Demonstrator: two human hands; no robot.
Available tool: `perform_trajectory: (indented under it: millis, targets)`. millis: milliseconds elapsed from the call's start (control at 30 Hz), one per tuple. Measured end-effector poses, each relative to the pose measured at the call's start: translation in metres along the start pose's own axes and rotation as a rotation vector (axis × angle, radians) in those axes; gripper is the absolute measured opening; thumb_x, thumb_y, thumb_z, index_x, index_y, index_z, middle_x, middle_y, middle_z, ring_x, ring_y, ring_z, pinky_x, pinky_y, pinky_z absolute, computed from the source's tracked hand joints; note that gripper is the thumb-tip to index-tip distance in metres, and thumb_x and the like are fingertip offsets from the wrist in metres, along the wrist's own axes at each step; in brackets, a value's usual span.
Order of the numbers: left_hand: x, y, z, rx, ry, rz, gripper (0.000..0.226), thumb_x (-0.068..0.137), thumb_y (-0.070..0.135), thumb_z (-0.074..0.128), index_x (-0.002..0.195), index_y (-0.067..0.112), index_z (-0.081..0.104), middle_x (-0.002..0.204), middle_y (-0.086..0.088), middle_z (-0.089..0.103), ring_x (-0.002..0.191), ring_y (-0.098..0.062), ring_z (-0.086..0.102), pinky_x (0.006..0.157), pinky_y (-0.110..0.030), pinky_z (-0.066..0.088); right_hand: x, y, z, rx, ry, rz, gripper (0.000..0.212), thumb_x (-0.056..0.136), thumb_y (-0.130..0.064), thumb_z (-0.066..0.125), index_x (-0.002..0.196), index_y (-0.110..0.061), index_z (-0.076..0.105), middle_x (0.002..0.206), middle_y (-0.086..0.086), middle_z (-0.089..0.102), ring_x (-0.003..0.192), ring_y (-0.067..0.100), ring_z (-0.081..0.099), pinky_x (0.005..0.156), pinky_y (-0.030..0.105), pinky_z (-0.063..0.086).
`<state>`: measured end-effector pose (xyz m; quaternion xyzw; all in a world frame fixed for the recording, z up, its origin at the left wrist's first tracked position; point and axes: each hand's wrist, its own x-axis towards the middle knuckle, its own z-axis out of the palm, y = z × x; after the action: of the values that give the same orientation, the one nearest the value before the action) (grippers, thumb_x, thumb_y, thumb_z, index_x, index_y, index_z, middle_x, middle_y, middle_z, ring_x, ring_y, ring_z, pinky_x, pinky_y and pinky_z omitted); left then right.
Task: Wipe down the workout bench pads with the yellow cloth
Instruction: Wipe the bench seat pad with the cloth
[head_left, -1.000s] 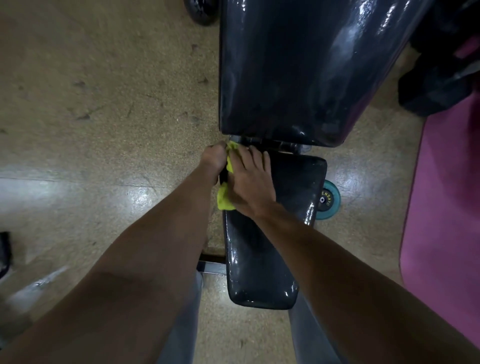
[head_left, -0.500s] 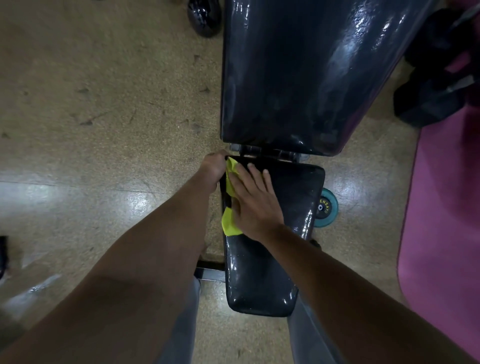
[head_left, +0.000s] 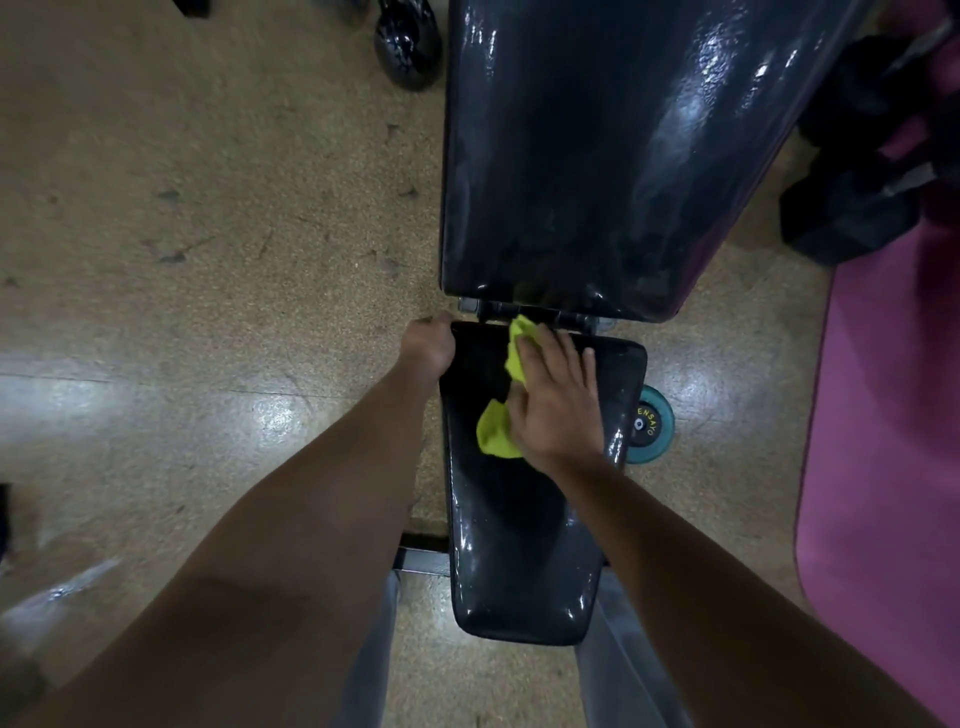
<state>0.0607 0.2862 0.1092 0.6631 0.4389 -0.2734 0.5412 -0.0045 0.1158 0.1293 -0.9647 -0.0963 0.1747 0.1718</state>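
From your head view, your right hand (head_left: 553, 400) presses the cloth (head_left: 497, 431) flat on the seat pad (head_left: 519, 545), fingers spread. Your left hand (head_left: 428, 345) curls over the pad's far left corner. A teal wheel (head_left: 652, 423) sits just right; the pink mat (head_left: 883, 415) lies beyond.

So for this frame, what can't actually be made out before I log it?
All in the head view:
- yellow cloth: mostly hidden under the right hand.
- left hand: fingers curl over the seat pad edge, so its grip is unseen.
- back pad: far end cut off by the top edge.
- Bench frame: hidden beneath the pads.
- Teal wheel: partly behind the seat pad; lettering too small.
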Motion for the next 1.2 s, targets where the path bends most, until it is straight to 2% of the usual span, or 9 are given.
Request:
perform_trajectory:
  millis: [100,200,267,367,500,700,967,1133,1200]
  targets:
    - [-0.002,-0.005,0.008,-0.019,0.103,0.048,0.048,0.112,0.037,0.043,0.122,-0.001,0.070,0.116,-0.020,0.069,0.112,-0.037,0.065,0.102,-0.042,0.052,0.011,-0.008,0.001,-0.001,0.011,0.057,0.063,0.095,-0.036,0.032,0.154,-0.015,0.039,0.162,0.007,0.033,0.152,0.032,0.023,0.126,0.055,0.008]
    - [-0.004,-0.011,0.013,0.015,0.130,0.101,0.048,0.109,0.049,0.050,0.087,0.010,0.067,0.084,-0.007,0.064,0.093,-0.029,0.063,0.089,-0.037,0.049,0.001,-0.013,0.003,0.041,-0.016,-0.112,0.061,0.094,-0.032,0.036,0.152,-0.014,0.042,0.162,0.007,0.034,0.153,0.032,0.022,0.126,0.055,0.008]
    - [-0.005,-0.012,0.013,0.035,0.115,0.120,0.048,0.108,0.050,0.051,0.080,0.014,0.063,0.080,-0.005,0.063,0.091,-0.029,0.064,0.087,-0.037,0.048,-0.013,-0.002,0.002,0.059,-0.014,-0.194,0.061,0.094,-0.032,0.037,0.151,-0.014,0.044,0.163,0.006,0.033,0.154,0.030,0.020,0.127,0.053,0.008]
    - [-0.007,-0.011,0.012,0.024,0.104,0.113,0.044,0.109,0.048,0.051,0.090,0.012,0.066,0.082,-0.004,0.063,0.094,-0.029,0.064,0.087,-0.034,0.048,-0.013,0.014,-0.001,0.075,0.035,-0.139,0.060,0.094,-0.033,0.037,0.151,-0.014,0.045,0.163,0.007,0.034,0.153,0.029,0.023,0.127,0.053,0.011]
    - [-0.007,-0.010,0.015,-0.001,0.135,0.098,0.037,0.107,0.044,0.054,0.094,0.013,0.069,0.092,-0.008,0.068,0.103,-0.035,0.069,0.097,-0.042,0.056,0.021,0.007,-0.004,0.026,0.038,0.073,0.062,0.094,-0.037,0.030,0.151,-0.017,0.045,0.160,0.007,0.039,0.151,0.029,0.027,0.127,0.053,0.011]
    - [-0.007,-0.011,0.013,0.010,0.135,0.105,0.029,0.107,0.046,0.053,0.102,0.020,0.065,0.100,-0.006,0.066,0.102,-0.029,0.064,0.099,-0.038,0.052,-0.024,0.013,0.002,0.088,0.032,-0.137,0.059,0.095,-0.029,0.040,0.152,-0.014,0.043,0.163,0.007,0.033,0.155,0.028,0.020,0.127,0.053,0.008]
    - [-0.009,-0.012,0.016,-0.007,0.180,0.118,0.042,0.109,0.044,0.053,0.077,0.018,0.060,0.078,-0.001,0.060,0.078,-0.019,0.060,0.086,-0.034,0.048,-0.001,0.045,-0.012,0.073,0.102,0.138,0.062,0.092,-0.036,0.033,0.148,-0.014,0.047,0.157,0.009,0.041,0.148,0.034,0.030,0.122,0.062,0.018]
    - [-0.011,-0.012,0.014,0.029,0.198,0.129,0.041,0.108,0.048,0.053,0.083,0.018,0.065,0.092,-0.008,0.070,0.097,-0.029,0.067,0.101,-0.041,0.054,-0.047,0.046,-0.006,0.133,0.059,-0.072,0.061,0.096,-0.032,0.037,0.154,-0.014,0.038,0.166,0.006,0.025,0.156,0.028,0.013,0.125,0.059,0.009]
    - [-0.010,-0.013,0.015,0.034,0.211,0.131,0.043,0.108,0.048,0.053,0.083,0.015,0.065,0.089,-0.008,0.068,0.087,-0.026,0.066,0.098,-0.039,0.053,-0.051,0.063,-0.008,0.164,0.077,-0.042,0.061,0.097,-0.031,0.037,0.155,-0.015,0.037,0.167,0.005,0.023,0.157,0.028,0.010,0.125,0.060,0.013]
